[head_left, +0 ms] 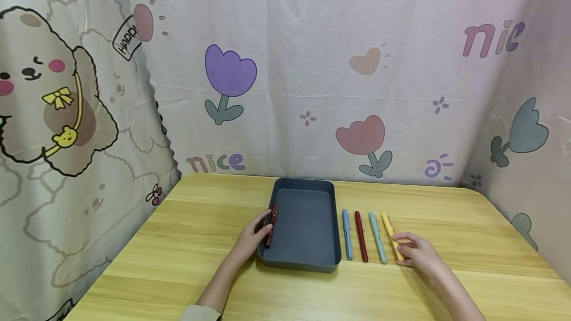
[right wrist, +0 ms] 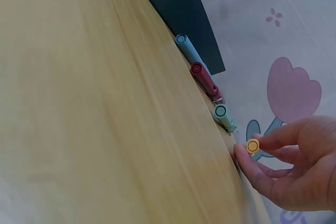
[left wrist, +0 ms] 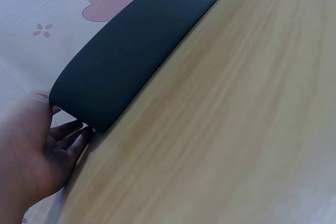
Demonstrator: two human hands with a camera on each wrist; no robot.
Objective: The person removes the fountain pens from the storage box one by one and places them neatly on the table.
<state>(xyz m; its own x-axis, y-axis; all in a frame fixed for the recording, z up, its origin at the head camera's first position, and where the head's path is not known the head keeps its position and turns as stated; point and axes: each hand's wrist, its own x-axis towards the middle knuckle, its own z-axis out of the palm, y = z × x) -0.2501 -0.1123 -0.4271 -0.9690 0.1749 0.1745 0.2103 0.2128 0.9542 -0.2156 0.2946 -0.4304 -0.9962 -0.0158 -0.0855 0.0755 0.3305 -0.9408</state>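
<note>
A dark grey tray (head_left: 303,227) stands on the table, its left wall held by my left hand (head_left: 252,237), thumb over the rim and fingers outside. In the left wrist view the left hand (left wrist: 39,150) shows at the tray's (left wrist: 136,51) side wall. Inside the tray a dark red pen (head_left: 271,225) lies along the left wall. My right hand (head_left: 418,254) pinches the near end of a yellow pen (head_left: 390,229) between thumb and fingers. The right wrist view shows the yellow pen's (right wrist: 253,146) round end between the right hand's (right wrist: 299,166) fingertips.
Right of the tray, a blue pen (head_left: 347,234), another dark red pen (head_left: 361,237) and a light green pen (head_left: 377,238) lie side by side on the wooden table (head_left: 214,202). A printed curtain (head_left: 294,63) hangs behind the table and along both sides.
</note>
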